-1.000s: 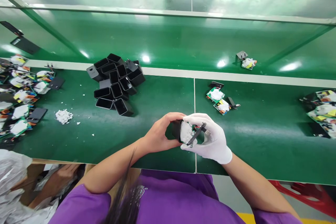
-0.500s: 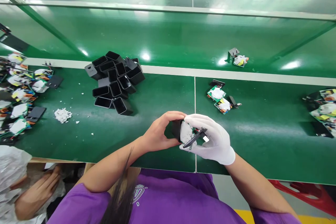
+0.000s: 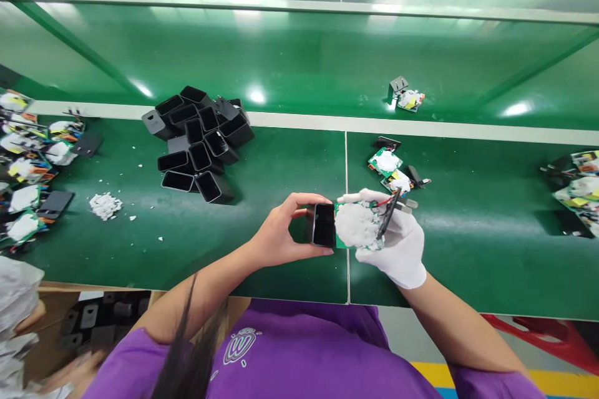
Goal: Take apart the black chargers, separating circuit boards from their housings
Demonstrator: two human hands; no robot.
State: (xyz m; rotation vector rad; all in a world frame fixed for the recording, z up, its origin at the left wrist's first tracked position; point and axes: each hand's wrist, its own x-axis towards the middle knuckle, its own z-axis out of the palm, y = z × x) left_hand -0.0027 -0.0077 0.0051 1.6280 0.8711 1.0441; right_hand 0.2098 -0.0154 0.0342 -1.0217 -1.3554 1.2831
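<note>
My bare left hand (image 3: 276,232) grips a black plastic housing (image 3: 324,225) from its left side, with the open mouth facing right. In my white-gloved right hand (image 3: 397,243) is a green circuit board (image 3: 359,225) thickly covered with white filler. A black end cap (image 3: 389,215) hangs from it by a red wire, close to my gloved fingers. The board's left edge is right beside the housing's mouth, outside it; whether they touch I cannot tell. Just beyond my right hand lie two more boards (image 3: 386,162) with white filler and black caps.
A cluster of black housings (image 3: 201,143) stands at the back left. White crumbs (image 3: 105,206) lie nearby. Boards are heaped at the far left (image 3: 25,199) and right (image 3: 583,190). A co-worker's arm (image 3: 70,377) reaches over a box of black parts (image 3: 105,318) at lower left.
The board has come out of the housing to the right, held by my right hand. Its filler-covered face now shows, and the housing's mouth looks empty. The co-worker's hand moved down.
</note>
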